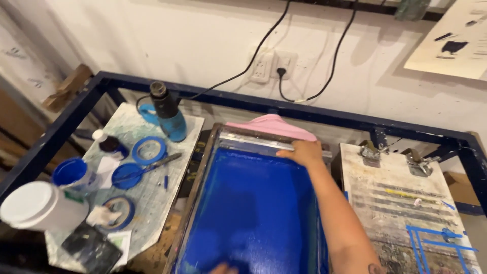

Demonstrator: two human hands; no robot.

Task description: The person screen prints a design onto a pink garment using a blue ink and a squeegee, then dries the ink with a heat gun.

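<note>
The screen-printing frame (253, 208), its mesh flooded with blue ink, lies flat in the middle of the dark blue metal stand (324, 115), running from the near edge of the view up toward the wall. A pink cloth (271, 125) pokes out from under its far edge. The right hand (303, 151) rests on the frame's far metal rail near the right corner, fingers curled loosely over the rail and lying close together; it presses on the rail and holds nothing else. Of the left hand (223, 268) only a few fingertips show at the bottom edge, touching the inked mesh; how far they are spread cannot be told.

Left of the frame, just beside it, a stained board (152, 198) carries a heat gun (167, 111), rolls of blue tape (149, 150), an open ink jar (71, 172) and a white tub (35, 205). To the right, a narrow gap separates the frame from a paint-streaked platen (395, 213) with two clamps (395, 155) at its far edge.
</note>
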